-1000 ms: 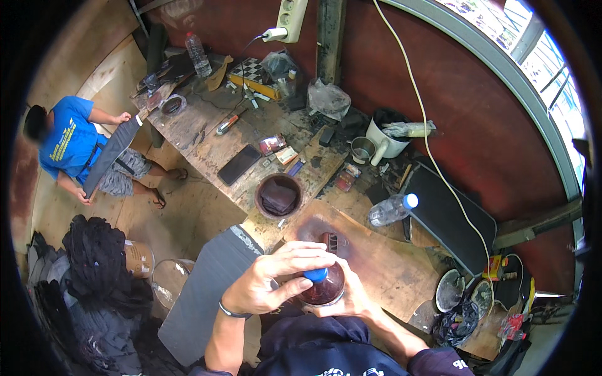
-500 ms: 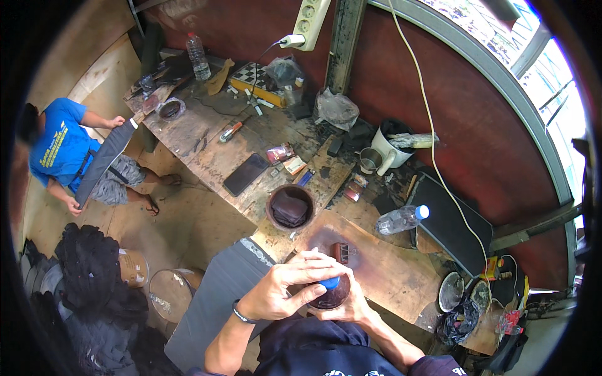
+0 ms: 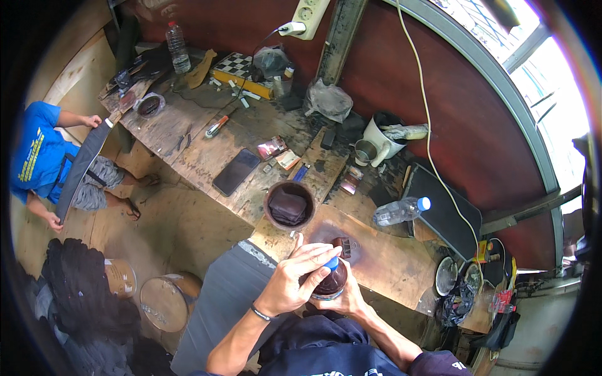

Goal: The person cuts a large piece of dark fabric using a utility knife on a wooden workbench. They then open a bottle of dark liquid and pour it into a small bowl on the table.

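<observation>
In front of my body I hold a bottle of dark brown liquid with a blue cap. The fingers of my left hand close over the cap from the left. Around the bottle's lower right side wraps my right hand; part of its grip is hidden behind the bottle. Just beyond the hands, a small dark-brown block rests on a stained patch of the wooden bench. A brown bowl with a dark folded pad in it stands farther off, left of the block.
A grey panel lies by my left forearm. On the bench are a phone, a clear bottle, a white bucket and a screwdriver. At the left, another person holds a long grey strip.
The bottle and both my hands have moved slightly away from my body, and more of the bottle's side shows. My head view has shifted a little. Both hands keep their grip.
</observation>
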`<act>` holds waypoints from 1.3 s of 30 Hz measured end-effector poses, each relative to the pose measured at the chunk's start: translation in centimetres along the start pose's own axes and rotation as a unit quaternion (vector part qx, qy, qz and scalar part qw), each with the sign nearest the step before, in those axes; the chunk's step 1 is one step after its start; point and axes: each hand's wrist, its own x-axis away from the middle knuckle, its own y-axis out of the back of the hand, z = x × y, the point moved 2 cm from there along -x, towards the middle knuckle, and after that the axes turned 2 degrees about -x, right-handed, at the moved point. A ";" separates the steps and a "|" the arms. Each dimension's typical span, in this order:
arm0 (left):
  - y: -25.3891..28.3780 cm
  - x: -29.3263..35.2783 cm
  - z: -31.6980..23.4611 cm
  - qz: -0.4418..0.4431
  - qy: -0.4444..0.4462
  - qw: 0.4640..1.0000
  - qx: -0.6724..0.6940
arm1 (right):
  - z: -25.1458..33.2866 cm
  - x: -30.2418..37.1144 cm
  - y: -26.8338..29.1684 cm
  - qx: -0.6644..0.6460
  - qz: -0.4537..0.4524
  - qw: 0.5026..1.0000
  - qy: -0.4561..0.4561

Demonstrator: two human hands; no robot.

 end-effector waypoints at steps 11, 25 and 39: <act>6.6 -3.9 -8.6 0.196 -0.324 0.826 -0.419 | 8.6 -1.1 4.1 0.043 0.187 0.981 0.032; 3.2 -3.8 -6.7 0.315 -0.249 0.846 -0.350 | 6.3 2.2 4.7 0.095 0.159 0.983 0.009; -0.6 -4.1 -2.5 0.146 0.128 0.872 -0.450 | 0.5 1.5 -0.5 0.205 -0.145 0.968 -0.014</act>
